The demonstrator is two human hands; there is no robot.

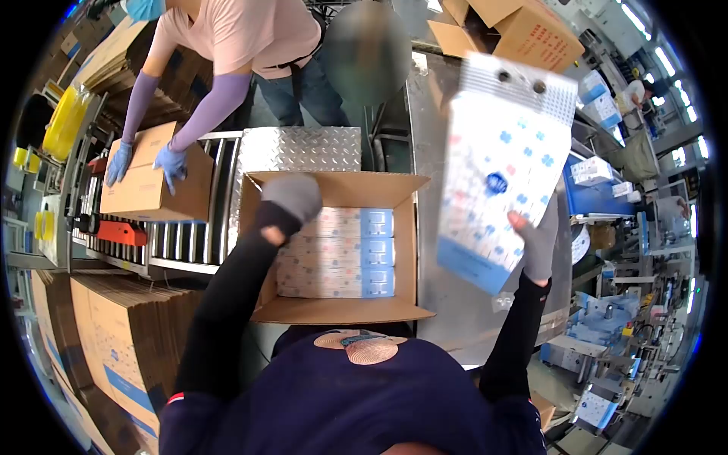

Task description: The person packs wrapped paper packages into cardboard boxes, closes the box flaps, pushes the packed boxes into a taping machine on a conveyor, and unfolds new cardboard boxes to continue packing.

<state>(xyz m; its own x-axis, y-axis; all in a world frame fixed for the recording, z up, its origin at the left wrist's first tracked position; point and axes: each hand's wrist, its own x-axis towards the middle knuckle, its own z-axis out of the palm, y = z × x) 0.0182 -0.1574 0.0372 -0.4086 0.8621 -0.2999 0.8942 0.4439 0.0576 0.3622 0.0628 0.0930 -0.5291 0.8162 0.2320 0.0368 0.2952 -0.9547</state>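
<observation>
My right hand (540,241), in a grey fingertip-free glove, grips the lower right edge of a white-and-blue printed plastic pack (493,178), the thumb lying on its front. This pack has a clear end with two holes and is tilted above the metal table (504,315). In front of me stands an open cardboard box (341,309) with several white-and-blue packs (334,258) in rows inside. My left hand (292,199), also grey-gloved, is over the box's far left corner; its fingers are hidden and slightly blurred.
A co-worker in purple sleeves and blue gloves rests both hands on a closed carton (155,182) on the roller conveyor (189,244). A ridged metal plate (303,148) lies behind my box. Flattened cartons (125,334) are stacked at left. Another open carton (523,34) sits at the far right.
</observation>
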